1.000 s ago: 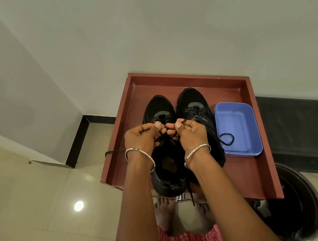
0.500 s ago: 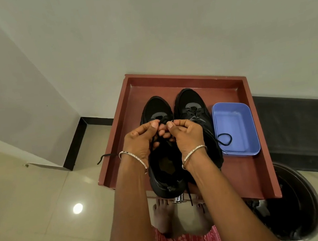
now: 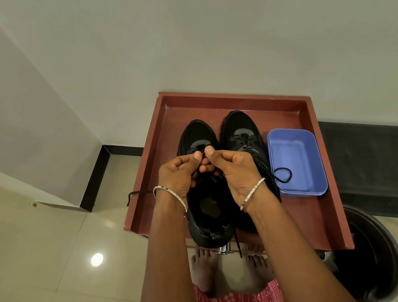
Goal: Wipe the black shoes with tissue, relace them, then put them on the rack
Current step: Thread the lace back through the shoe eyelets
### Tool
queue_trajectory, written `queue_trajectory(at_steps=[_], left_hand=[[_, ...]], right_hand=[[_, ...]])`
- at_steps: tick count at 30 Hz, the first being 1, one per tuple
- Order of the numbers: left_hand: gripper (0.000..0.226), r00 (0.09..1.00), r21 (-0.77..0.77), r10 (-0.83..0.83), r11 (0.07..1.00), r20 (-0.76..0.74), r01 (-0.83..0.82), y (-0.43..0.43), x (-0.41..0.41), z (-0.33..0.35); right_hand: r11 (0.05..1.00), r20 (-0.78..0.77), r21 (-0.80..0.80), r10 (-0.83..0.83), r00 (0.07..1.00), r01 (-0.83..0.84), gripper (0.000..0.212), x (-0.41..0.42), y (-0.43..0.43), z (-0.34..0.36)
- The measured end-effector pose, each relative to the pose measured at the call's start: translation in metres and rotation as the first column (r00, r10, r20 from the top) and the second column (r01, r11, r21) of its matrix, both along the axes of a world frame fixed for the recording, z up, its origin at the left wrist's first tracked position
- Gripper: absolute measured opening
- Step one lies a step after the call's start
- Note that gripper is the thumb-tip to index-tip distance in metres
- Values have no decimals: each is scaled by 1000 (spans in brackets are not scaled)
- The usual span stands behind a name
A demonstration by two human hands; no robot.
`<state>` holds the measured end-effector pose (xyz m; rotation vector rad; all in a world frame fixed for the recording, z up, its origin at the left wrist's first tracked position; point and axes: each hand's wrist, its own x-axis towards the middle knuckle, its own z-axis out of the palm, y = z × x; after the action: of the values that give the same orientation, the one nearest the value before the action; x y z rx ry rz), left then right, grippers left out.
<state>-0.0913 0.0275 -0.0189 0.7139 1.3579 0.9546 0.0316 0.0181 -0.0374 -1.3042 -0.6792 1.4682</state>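
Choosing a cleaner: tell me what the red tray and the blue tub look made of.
Red tray: probably painted or laminated wood, matte, with square raised edges; the picture leaves it open. Blue tub: likely plastic, smooth with a faint sheen and rounded moulded corners.

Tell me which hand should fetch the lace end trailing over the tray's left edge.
Left. The lace end lies close beside the left hand; the right hand would have to cross over the shoe.
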Motion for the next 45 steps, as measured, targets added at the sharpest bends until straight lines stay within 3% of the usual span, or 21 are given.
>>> queue_trajectory(at_steps=[4, 8, 10, 13, 18, 26, 31, 35, 38, 41, 45], left_hand=[[10, 999, 111, -2, 994, -38, 6, 1, 3, -2], [11, 995, 246, -30, 968, -99, 53, 0, 4, -2], [10, 973, 348, -69, 926, -221, 144, 2, 2, -2], [12, 860, 457, -103, 813, -499, 362, 5, 4, -2], [17, 734, 466, -64, 734, -676, 494, 5, 5, -2], [14, 653, 395, -39, 769, -757, 503, 7, 5, -4], [10, 788, 302, -161, 863, -594, 404, 4, 0, -1], [13, 968, 142, -193, 966, -162, 217, 2, -3, 3], [16, 996, 4, -86, 996, 33, 86, 3, -7, 4], [19, 995, -72, -55, 996, 85, 61, 5, -9, 4], [20, 994, -123, -22, 992, 105, 35, 6, -8, 7]], right_hand=[[995, -2, 36, -94, 996, 94, 12, -3, 1, 0], [977, 43, -10, -212, 976, 213, 11, -10, 6, -2], [966, 24, -66, -250, 968, 251, 13, -10, 8, -5], [949, -34, -125, -295, 955, 289, 17, -8, 10, -5], [934, -64, -169, -329, 942, 314, 22, -9, 13, -5], [945, -155, -142, -315, 936, 294, 8, -5, 12, 7], [984, -81, -6, -178, 981, 178, 16, -3, 10, 12], [996, -19, 81, -42, 999, 44, 21, -5, 4, 16], [989, 90, 150, -7, 996, -6, 26, -4, -1, 14], [966, 321, 227, 41, 946, -119, 30, 2, -8, 11], [919, 583, 288, 56, 811, -271, 37, 9, -14, 7]])
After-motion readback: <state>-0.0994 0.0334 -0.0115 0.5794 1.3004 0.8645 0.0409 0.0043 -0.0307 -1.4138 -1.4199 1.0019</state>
